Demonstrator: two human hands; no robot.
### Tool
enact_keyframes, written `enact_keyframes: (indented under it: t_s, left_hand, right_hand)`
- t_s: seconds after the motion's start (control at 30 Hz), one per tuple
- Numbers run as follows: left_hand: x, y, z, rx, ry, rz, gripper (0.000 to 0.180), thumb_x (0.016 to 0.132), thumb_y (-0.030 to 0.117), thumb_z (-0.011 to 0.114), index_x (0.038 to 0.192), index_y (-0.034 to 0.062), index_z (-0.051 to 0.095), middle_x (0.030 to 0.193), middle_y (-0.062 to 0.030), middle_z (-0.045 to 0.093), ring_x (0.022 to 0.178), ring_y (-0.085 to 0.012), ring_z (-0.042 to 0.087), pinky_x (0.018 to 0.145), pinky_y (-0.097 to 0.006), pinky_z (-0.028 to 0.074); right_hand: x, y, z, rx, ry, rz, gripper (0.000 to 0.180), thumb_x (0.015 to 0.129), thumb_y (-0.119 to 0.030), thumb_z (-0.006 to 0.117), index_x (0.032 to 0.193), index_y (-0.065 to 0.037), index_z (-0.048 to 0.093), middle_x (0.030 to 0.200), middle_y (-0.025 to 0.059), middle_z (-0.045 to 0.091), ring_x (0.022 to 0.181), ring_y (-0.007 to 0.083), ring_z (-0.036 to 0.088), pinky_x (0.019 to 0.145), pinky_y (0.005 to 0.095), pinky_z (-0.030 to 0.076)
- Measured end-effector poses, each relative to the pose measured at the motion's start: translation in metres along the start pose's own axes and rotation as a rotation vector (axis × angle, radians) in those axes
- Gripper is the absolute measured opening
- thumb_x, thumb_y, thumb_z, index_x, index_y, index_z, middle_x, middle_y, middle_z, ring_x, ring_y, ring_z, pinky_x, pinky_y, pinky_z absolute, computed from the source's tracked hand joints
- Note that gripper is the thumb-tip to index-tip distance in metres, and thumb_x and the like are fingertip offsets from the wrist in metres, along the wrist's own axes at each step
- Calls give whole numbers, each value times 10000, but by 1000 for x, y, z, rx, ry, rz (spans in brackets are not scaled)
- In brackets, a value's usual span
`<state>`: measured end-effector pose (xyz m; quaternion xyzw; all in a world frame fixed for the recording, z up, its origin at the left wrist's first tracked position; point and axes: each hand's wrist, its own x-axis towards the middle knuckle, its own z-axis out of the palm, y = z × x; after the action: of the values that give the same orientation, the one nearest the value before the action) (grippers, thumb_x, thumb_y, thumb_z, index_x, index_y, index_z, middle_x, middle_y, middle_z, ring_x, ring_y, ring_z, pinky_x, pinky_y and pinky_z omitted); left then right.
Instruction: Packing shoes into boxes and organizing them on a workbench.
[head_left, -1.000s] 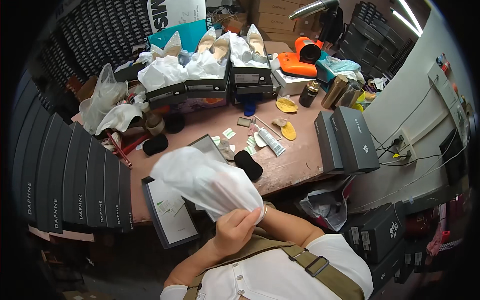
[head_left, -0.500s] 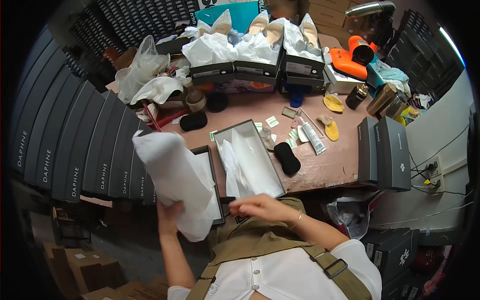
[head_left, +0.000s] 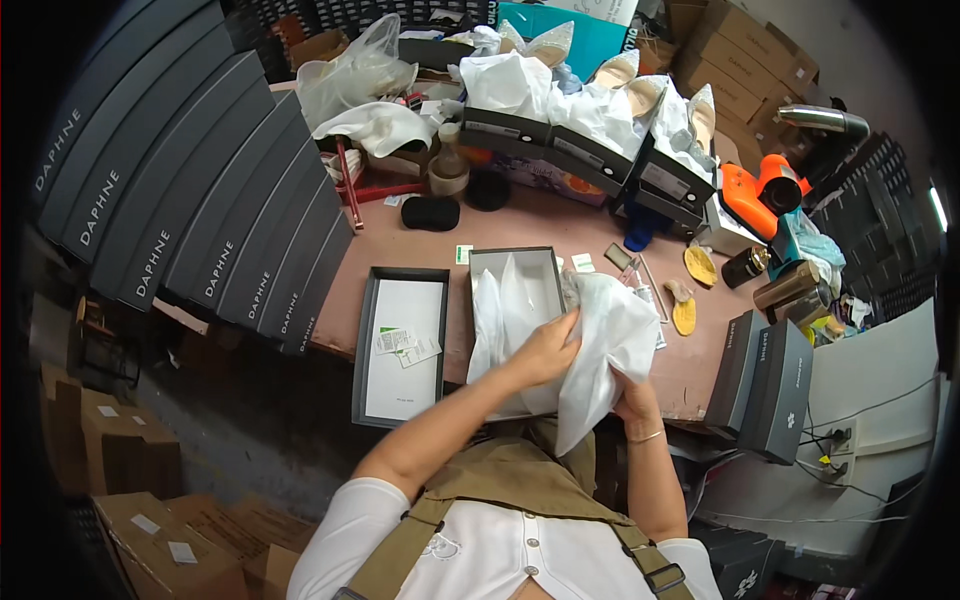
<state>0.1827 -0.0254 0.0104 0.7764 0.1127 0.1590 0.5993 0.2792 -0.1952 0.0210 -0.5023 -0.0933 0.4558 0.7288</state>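
Observation:
A bundle of white tissue paper (head_left: 608, 335) is held up over the right side of an open grey shoe box (head_left: 556, 262). Its left side is gripped by my left hand (head_left: 545, 352), while my right hand (head_left: 637, 398) closes on its lower right. Whether anything is wrapped inside cannot be seen. More white tissue (head_left: 487, 325) lies within the box. To the left, a box lid (head_left: 405, 385) lies with its white inside up, and small printed cards (head_left: 418, 351) rest in it.
Dark shoe boxes (head_left: 190, 190) stand in a row at left. Behind, several boxes hold tissue and glittery pointed shoes (head_left: 612, 70). An orange heat tool (head_left: 752, 200), yellow sponges (head_left: 700, 266) and a black jar (head_left: 745, 267) sit at right. A black pad (head_left: 431, 212) lies farther back.
The tissue bundle has moved from over the lid at left to the right of the open box. My right hand now grips it too, and the cards in the lid are uncovered. The view has shifted.

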Motion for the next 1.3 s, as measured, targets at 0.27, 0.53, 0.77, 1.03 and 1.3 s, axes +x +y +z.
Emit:
enact_keyframes:
  t_s: [0.27,0.53,0.77,1.03,1.3]
  left_hand:
    - [5,-84,-53,1430,-232,-55,508,923,369,414,1359,109,427,1443,-109,395,1379,-320,280,1100,-600,125]
    - [-30,-50,-69,1184,-42,-124,432,763,229,593,1157,61,652,1242,-131,592,1249,-290,439,1066,-621,172]
    - [-53,-70,-71,715,411,200,265,783,82,591,1033,3,629,1083,-167,597,1164,-317,502,1054,-502,312]
    - [-180,-95,-143,909,250,-293,647,762,316,722,1295,21,505,1373,-203,431,1306,-399,340,1077,-480,291]
    - [-168,-102,-160,1057,-7,-265,528,800,291,686,1216,5,531,1309,-207,481,1239,-412,418,986,-479,413]
  right_hand:
    - [96,-17,55,-418,-162,203,364,848,-127,642,1170,24,568,1060,86,637,895,162,617,785,301,515]
    - [109,31,98,-1251,-91,-657,704,792,-186,673,1367,54,345,1231,296,514,1169,415,495,983,409,403]
    - [101,38,92,-1232,-406,-428,929,728,-239,776,1434,34,237,1418,298,341,1336,407,331,1100,420,287]
    - [95,63,112,-1873,-394,-689,760,695,3,610,1404,-62,343,1374,293,370,1239,479,391,1033,457,375]
    - [133,45,99,-1892,-484,-360,477,828,-66,493,1299,-47,421,1082,228,568,845,381,642,767,462,516]
